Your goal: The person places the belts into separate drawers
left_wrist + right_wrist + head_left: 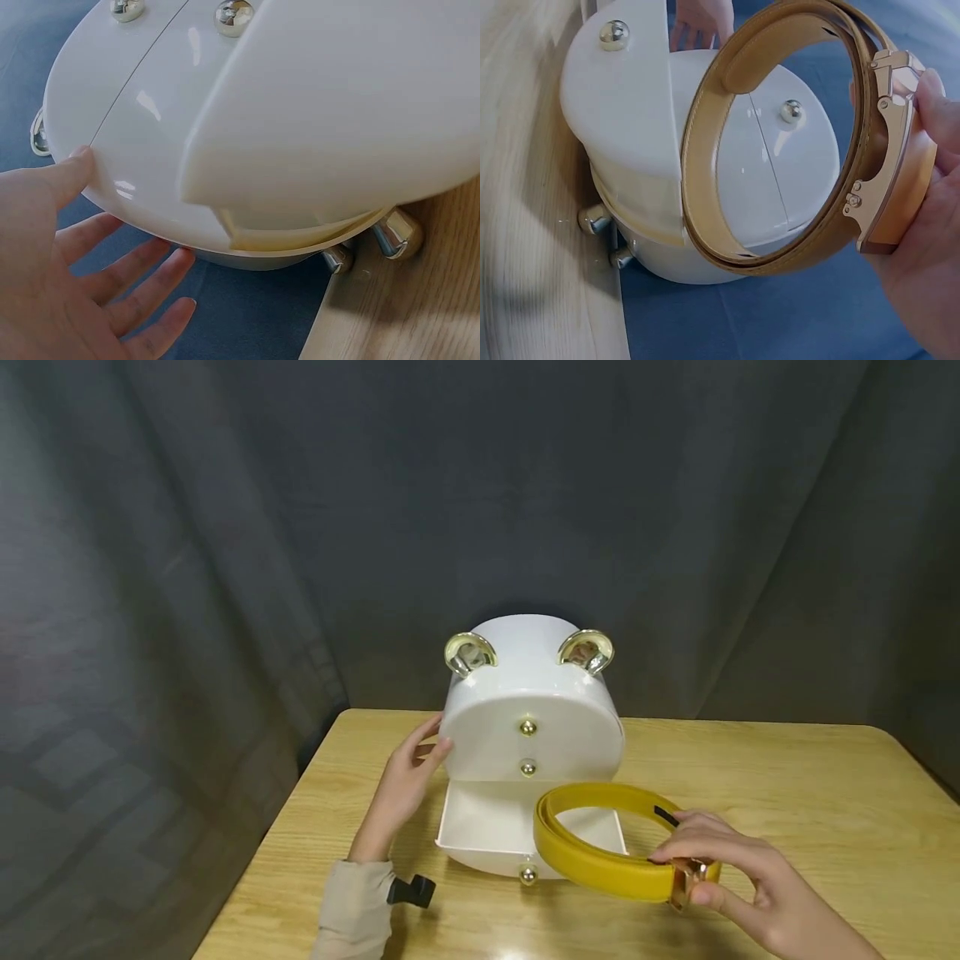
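A white rounded storage box (480, 727) with two gold ears and gold ball knobs stands on the table. Its bottom drawer (472, 818) is pulled out toward the front. My left hand (393, 793) rests against the box's left side, thumb at the front edge; in the left wrist view its fingers (150, 292) are spread along the curved side. With thumb and fingers, my right hand (757, 877) pinches a coiled yellow belt (600, 870) at its gold buckle (681, 883). The belt loop hangs over the drawer's right part and hides some of it.
The wooden table (810, 785) extends right of the box and in front of it. Dark grey cloth (600, 493) hangs behind. Small metallic feet (594, 219) support the box. A black strap piece (412, 891) sticks out from the left sleeve.
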`<state>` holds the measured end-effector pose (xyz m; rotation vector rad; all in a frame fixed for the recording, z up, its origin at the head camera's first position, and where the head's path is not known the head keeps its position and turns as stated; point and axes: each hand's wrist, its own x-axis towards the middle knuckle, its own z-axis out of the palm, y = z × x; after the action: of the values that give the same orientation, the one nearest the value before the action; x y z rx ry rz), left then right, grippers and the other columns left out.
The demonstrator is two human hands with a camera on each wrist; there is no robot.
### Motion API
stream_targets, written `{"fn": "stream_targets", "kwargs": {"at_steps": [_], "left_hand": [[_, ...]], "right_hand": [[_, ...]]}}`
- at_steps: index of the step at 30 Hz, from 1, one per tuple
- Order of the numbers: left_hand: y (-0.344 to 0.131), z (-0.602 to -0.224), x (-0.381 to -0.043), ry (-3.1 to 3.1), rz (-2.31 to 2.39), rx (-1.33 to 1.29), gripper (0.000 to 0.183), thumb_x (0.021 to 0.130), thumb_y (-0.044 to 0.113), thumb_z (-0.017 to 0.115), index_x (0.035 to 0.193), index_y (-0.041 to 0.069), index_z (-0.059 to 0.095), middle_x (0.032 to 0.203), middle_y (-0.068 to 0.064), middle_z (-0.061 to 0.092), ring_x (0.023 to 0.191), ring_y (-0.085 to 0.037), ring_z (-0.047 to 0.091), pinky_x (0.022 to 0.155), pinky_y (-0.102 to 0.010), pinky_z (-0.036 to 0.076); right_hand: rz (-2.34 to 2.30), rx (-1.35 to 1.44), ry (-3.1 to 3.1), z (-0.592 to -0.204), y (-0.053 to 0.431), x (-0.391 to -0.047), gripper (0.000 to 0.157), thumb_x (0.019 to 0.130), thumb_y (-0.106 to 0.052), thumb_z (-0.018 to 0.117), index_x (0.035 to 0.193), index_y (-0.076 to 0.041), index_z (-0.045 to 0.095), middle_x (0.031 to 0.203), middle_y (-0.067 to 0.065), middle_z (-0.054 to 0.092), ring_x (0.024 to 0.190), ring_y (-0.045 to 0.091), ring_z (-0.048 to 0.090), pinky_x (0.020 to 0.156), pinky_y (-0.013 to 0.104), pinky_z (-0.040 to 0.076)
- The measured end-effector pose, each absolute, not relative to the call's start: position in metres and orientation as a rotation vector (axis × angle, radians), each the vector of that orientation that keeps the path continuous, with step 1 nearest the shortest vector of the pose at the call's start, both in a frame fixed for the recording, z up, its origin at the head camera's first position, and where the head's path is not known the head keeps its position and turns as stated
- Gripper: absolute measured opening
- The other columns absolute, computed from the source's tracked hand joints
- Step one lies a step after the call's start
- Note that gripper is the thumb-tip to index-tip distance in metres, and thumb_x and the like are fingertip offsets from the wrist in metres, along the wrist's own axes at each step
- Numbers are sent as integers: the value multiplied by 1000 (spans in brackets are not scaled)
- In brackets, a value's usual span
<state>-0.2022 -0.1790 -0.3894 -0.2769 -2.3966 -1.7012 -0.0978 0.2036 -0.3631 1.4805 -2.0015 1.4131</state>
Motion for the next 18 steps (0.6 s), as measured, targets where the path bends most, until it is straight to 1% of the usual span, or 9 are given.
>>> {"fn": "stream_targets", "kwargs": {"at_steps": [3, 6, 10, 15, 18], "left_hand": [[-180, -389, -203, -2384, -1702, -274, 53, 100, 38, 60, 148, 19, 49, 143, -10, 51, 118, -30, 58, 98, -49, 45], [-179, -389, -204, -2375, -1709, -280, 52, 100, 37, 60, 147, 19, 49, 142, -10, 52, 117, -30, 58, 98, -49, 45], [-176, -387, -206, -2363, -1709, -283, 51, 100, 36, 60, 147, 18, 50, 141, -11, 52, 117, -31, 58, 98, -49, 46], [-173, -387, -209, -2375, -1701, -298, 52, 101, 36, 59, 148, 17, 48, 142, -12, 52, 118, -31, 58, 98, -49, 45], [-171, -386, -212, -2393, -1679, -295, 53, 101, 38, 58, 148, 19, 48, 142, -10, 52, 118, -28, 58, 98, -48, 46]], "right_hand": [[1385, 1475, -2004, -364, 199, -101, 41, 83, 7, 70, 123, 5, 63, 104, 4, 65, 107, 16, 52, 107, 25, 24], [1332, 1442, -2007, -365, 196, -103, 38, 84, 4, 72, 121, 3, 65, 109, 6, 67, 112, 15, 52, 108, 24, 24], [1271, 1402, -2008, -365, 189, -105, 36, 85, 0, 73, 120, 1, 66, 111, 4, 68, 112, 14, 52, 108, 25, 24], [1286, 1415, -1975, -366, 180, -109, 36, 86, 0, 71, 121, 1, 66, 110, 5, 67, 106, 15, 51, 100, 23, 31], [1304, 1413, -1980, -369, 175, -112, 36, 86, 1, 70, 122, 0, 65, 110, 4, 66, 101, 14, 52, 93, 22, 36]]}}
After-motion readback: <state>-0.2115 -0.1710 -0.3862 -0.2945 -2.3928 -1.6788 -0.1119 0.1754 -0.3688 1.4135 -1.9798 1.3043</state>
